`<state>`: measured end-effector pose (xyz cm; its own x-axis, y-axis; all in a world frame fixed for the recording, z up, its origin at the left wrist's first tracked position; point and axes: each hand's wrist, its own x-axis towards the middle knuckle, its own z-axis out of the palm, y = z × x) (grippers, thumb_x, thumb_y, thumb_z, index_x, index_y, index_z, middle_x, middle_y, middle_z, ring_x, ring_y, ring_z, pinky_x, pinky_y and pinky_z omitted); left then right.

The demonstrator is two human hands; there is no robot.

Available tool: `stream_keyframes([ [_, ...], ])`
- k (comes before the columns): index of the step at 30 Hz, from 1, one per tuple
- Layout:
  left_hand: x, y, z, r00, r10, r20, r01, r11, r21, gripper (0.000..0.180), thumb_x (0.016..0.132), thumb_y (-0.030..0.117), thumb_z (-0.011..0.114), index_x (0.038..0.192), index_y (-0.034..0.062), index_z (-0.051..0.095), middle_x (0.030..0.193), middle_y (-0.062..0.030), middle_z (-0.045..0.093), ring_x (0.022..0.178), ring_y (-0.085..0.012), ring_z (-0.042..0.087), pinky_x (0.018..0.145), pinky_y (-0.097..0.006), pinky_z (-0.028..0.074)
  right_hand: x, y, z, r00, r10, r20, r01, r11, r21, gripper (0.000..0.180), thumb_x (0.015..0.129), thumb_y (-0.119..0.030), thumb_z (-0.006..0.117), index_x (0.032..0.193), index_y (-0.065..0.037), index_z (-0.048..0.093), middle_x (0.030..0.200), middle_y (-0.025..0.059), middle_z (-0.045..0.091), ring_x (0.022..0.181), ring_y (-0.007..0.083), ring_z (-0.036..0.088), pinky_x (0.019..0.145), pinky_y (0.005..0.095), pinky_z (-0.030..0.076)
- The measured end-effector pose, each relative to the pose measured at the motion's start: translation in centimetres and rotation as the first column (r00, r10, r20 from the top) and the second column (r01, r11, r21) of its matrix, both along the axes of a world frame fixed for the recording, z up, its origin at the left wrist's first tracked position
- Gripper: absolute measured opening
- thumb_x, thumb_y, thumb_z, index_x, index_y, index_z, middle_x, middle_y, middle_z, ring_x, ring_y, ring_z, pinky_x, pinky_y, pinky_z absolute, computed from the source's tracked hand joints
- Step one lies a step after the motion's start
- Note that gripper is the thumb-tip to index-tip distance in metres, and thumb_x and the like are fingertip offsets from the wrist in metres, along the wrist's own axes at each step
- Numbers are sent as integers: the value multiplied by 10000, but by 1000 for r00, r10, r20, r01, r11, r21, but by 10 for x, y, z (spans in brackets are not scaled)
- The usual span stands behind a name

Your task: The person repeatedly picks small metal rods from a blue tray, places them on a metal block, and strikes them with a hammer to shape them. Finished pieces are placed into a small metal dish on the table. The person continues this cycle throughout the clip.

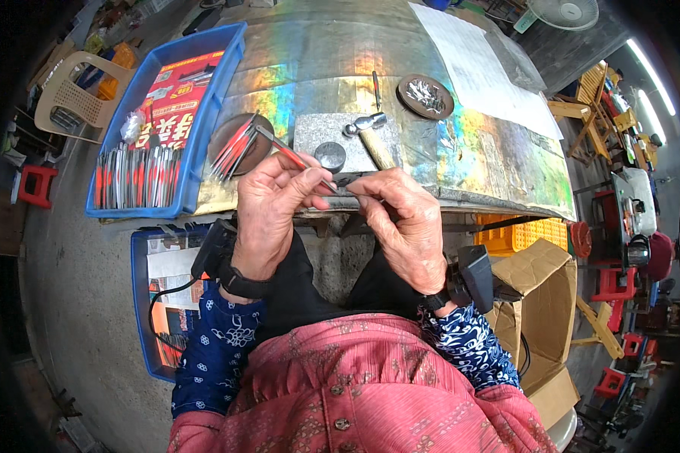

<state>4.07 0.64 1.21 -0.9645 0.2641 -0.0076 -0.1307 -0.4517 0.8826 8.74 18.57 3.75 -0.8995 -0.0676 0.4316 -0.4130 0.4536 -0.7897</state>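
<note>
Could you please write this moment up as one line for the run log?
left hand: grips red-handled tool | right hand: pinches small metal piece | hammer: lying on grey slab

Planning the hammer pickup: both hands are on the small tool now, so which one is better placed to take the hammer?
Probably the right hand. The hammer lies just beyond it, handle pointing toward it. The left hand pinches the red-handled tool and sits farther left.

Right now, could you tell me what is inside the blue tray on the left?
The blue tray holds a row of red-handled metal tools and a red printed sheet; the sheet covers whatever lies beneath it.
</note>
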Motion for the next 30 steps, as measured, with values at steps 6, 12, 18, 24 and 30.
stream_keyframes([
  [6, 12, 7, -2, 992, -21, 128, -5, 979, 204, 174, 933, 129, 646, 1043, 7, 589, 938, -143, 678, 758, -187, 688, 628, -268, 586, 4, -9, -2, 996, 6, 92, 5, 993, -116, 109, 879, 46, 597, 980, 14, 621, 837, 20, 600, 705, 63, 551, 638, 216, 459],
  [12, 15, 7, -3, 984, -41, 172, 0, 973, 233, 149, 972, 117, 581, 1081, 17, 568, 957, -142, 672, 795, -190, 694, 640, -292, 595, 8, -13, -3, 986, 6, 166, 33, 971, -235, 156, 799, 90, 613, 928, 4, 595, 794, 75, 590, 672, 154, 565, 617, 265, 474],
  [18, 17, 9, -5, 989, -18, 147, -13, 977, 212, 148, 971, 118, 581, 1083, 24, 562, 957, -146, 675, 790, -190, 692, 638, -288, 592, 8, -13, -4, 988, 7, 152, 27, 975, -223, 154, 797, 92, 620, 922, 6, 590, 790, 69, 586, 652, 140, 564, 600, 255, 469],
  [24, 20, 14, -7, 996, 48, 77, -61, 982, 178, 147, 965, 94, 583, 1080, 6, 557, 944, -154, 679, 788, -190, 690, 659, -298, 599, 9, -16, -9, 992, -31, 126, 53, 983, -177, 97, 882, 48, 604, 969, 12, 581, 825, 0, 588, 700, 35, 530, 626, 194, 446],
  [30, 21, 14, -10, 992, 77, 97, -100, 959, 264, 169, 931, 84, 637, 1056, -19, 589, 918, -159, 684, 767, -184, 681, 652, -292, 596, 11, -18, -11, 989, -134, 55, 138, 988, -68, 124, 807, 39, 668, 902, -6, 602, 780, 105, 588, 632, 221, 581, 586, 314, 470],
])
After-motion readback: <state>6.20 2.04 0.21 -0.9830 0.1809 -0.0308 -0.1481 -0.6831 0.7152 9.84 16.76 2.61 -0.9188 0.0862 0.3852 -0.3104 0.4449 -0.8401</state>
